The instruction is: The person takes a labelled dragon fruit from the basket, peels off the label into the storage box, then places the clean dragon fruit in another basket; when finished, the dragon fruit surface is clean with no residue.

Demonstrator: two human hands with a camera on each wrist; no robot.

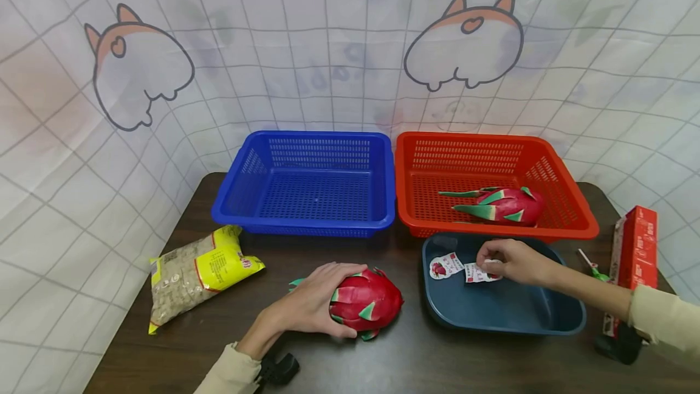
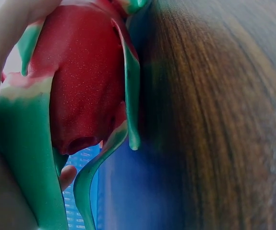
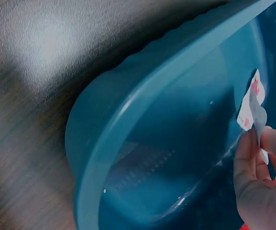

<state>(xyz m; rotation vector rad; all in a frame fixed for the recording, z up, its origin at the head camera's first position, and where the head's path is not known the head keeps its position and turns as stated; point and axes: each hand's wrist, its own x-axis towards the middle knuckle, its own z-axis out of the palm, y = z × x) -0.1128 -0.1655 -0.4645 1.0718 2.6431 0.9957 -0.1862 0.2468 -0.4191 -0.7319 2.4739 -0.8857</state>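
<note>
My left hand (image 1: 308, 303) grips a red dragon fruit (image 1: 372, 300) with green scales on the table, fingers over its top and thumb along the near side. In the left wrist view, the fruit's long green leaves (image 2: 27, 143) hang past the palm. Inside a dark teal basin (image 1: 503, 315), my right hand (image 1: 519, 262) pinches a small paper label (image 3: 259, 115) between thumb and fingers, its grey back showing. A label with a fruit picture (image 1: 445, 266) lies on the basin's left side. Another printed label (image 1: 477, 273) shows just under the right fingertips.
Behind stand a blue basket (image 1: 317, 193) and a red basket (image 1: 432, 184) holding another dragon fruit (image 1: 511, 205). A yellow-and-clear bag (image 1: 202, 272) lies at left. Right of the basin are a red box (image 1: 640, 248) and a green-wrapped lollipop (image 1: 597, 272).
</note>
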